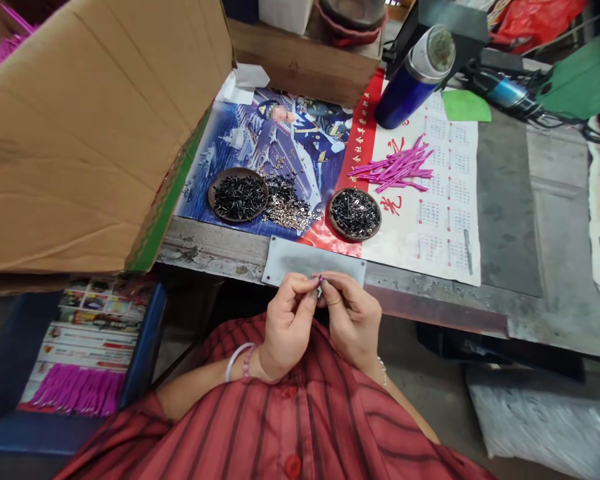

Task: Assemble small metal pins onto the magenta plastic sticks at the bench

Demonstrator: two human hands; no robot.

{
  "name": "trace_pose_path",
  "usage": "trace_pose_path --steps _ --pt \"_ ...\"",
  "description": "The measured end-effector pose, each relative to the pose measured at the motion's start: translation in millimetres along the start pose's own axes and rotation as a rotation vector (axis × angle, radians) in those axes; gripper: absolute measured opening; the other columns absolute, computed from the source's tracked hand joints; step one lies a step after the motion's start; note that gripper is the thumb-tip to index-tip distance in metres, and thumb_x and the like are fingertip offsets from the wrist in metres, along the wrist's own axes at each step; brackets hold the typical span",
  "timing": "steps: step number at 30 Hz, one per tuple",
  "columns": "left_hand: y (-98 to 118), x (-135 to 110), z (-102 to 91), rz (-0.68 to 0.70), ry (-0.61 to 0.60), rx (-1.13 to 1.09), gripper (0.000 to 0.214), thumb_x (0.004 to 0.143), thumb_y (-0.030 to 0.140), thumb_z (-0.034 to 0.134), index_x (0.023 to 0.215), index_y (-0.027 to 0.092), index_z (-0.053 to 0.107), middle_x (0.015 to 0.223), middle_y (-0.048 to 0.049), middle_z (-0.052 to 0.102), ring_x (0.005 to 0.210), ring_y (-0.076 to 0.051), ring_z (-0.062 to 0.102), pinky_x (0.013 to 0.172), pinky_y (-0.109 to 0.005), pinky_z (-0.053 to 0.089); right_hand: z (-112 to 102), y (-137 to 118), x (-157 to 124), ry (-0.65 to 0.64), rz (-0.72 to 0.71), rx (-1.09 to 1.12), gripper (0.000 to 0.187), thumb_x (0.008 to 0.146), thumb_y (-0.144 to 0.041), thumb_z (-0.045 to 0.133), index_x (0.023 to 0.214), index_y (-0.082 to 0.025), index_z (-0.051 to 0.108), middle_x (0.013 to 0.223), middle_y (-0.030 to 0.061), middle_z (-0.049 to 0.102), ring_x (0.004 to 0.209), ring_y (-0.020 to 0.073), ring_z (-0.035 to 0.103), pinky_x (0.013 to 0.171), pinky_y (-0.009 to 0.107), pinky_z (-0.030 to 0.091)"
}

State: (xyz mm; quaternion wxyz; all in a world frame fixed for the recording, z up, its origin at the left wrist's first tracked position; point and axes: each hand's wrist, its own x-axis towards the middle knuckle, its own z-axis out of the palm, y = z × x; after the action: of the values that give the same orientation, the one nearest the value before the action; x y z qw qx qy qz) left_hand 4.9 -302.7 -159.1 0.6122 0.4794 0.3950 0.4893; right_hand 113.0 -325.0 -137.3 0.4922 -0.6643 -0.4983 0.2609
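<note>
Pinching a small magenta piece (pixel 320 281) at the fingertips, the left hand (pixel 289 327) and right hand (pixel 350 317) are both closed on it, just over a metal plate (pixel 313 261) at the edge of the desk (pixel 210 248). Beyond them, magenta sticks (pixel 393 165) lie on a paper calendar (pixel 450 227), near a dish of black screws (pixel 239 197) and a second dish of screws (pixel 355 213), with loose silver bits (pixel 285 205) between the dishes.

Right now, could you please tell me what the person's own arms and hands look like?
Both forearms and hands are bare, with no gloves. The left hand has a white bangle and a pink beaded bracelet at the wrist; the right hand has a thin silver chain bracelet. The person wears a red button-front top with dark stripes.
</note>
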Motion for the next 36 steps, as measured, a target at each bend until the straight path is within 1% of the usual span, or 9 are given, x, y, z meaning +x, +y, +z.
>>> trace_pose_path --steps 4,7,10,16,23,26,28,32,36 --pt "1.4 0.9 -0.3 -0.001 -0.008 0.021 0.01 0.097 0.027 0.059 0.101 0.02 0.067 0.092 -0.0027 0.06 0.079 -0.012 0.062 0.072 -0.023 0.054 -0.8 -1.6 1.1 -0.024 0.065 0.035 0.013 0.097 -0.024 0.059 0.092 -0.02 0.07 0.088 0.0051 0.073 0.072 0.0177 0.069 0.066 0.03 0.057" --pt "1.7 2.0 -1.4 0.002 -0.007 0.028 0.01 0.098 0.027 0.059 0.101 0.02 0.066 0.09 -0.0023 0.061 0.078 -0.012 0.062 0.072 -0.023 0.054 1.0 -3.0 2.0 -0.042 0.061 0.039 0.015 0.097 -0.024 0.06 0.084 -0.02 0.066 0.078 0.002 0.068 0.067 0.0158 0.065 0.062 0.028 0.053" --pt "1.2 4.5 -2.8 -0.003 -0.013 0.02 0.009 0.098 0.025 0.058 0.101 0.021 0.066 0.091 -0.0021 0.062 0.08 -0.012 0.062 0.073 -0.023 0.054 5.9 -3.3 3.1 -0.022 -0.001 -0.032 0.017 0.098 -0.022 0.057 0.082 -0.02 0.061 0.075 0.0008 0.065 0.067 0.0152 0.062 0.063 0.027 0.049" --pt "0.2 8.9 -4.2 -0.006 -0.017 0.018 0.008 0.098 0.024 0.058 0.099 0.02 0.066 0.094 -0.0023 0.063 0.086 -0.013 0.063 0.079 -0.023 0.053 17.3 1.9 6.1 0.052 -0.176 -0.311 0.024 0.103 -0.02 0.044 0.08 -0.022 0.051 0.071 0.0007 0.056 0.064 0.0156 0.054 0.059 0.028 0.04" --pt "-0.4 7.2 -3.3 -0.038 -0.018 0.028 0.008 0.097 0.025 0.058 0.098 0.019 0.064 0.09 -0.003 0.063 0.082 -0.014 0.062 0.076 -0.024 0.054 20.0 11.2 11.7 0.077 -0.26 -0.441 0.035 0.104 -0.021 0.04 0.069 -0.025 0.04 0.059 -0.0034 0.042 0.052 0.0147 0.041 0.052 0.032 0.029" --pt "-1.0 6.0 -2.8 -0.061 -0.014 0.019 0.009 0.097 0.027 0.058 0.097 0.019 0.063 0.089 -0.0029 0.063 0.081 -0.014 0.062 0.076 -0.025 0.054 19.8 15.5 12.2 0.063 -0.238 -0.392 0.038 0.104 -0.023 0.041 0.066 -0.025 0.038 0.057 -0.0044 0.039 0.049 0.0135 0.038 0.051 0.031 0.029" --pt "-1.0 5.5 -1.9 -0.087 -0.02 0.011 0.01 0.096 0.028 0.059 0.096 0.019 0.063 0.089 -0.0031 0.062 0.081 -0.015 0.061 0.075 -0.025 0.054 19.6 18.5 12.3 0.068 -0.228 -0.336 0.037 0.105 -0.026 0.041 0.068 -0.024 0.042 0.06 -0.003 0.045 0.052 0.0135 0.044 0.053 0.03 0.034" --pt "-0.4 4.5 0.9 -0.117 -0.033 -0.011 0.011 0.096 0.03 0.06 0.095 0.019 0.063 0.089 -0.0026 0.062 0.081 -0.014 0.061 0.075 -0.024 0.053 19.2 24.4 12.3 0.167 -0.271 -0.29 0.03 0.105 -0.033 0.043 0.078 -0.023 0.05 0.073 0.0017 0.057 0.066 0.0165 0.055 0.061 0.03 0.044" --pt "-0.8 1.6 2.0 -0.097 -0.031 -0.018 0.008 0.096 0.025 0.059 0.097 0.019 0.064 0.093 -0.0034 0.064 0.087 -0.015 0.063 0.081 -0.026 0.054 18.2 25.6 12.5 0.157 -0.288 -0.314 0.038 0.106 -0.033 0.041 0.07 -0.023 0.045 0.062 -0.0016 0.048 0.055 0.0141 0.045 0.054 0.03 0.035"
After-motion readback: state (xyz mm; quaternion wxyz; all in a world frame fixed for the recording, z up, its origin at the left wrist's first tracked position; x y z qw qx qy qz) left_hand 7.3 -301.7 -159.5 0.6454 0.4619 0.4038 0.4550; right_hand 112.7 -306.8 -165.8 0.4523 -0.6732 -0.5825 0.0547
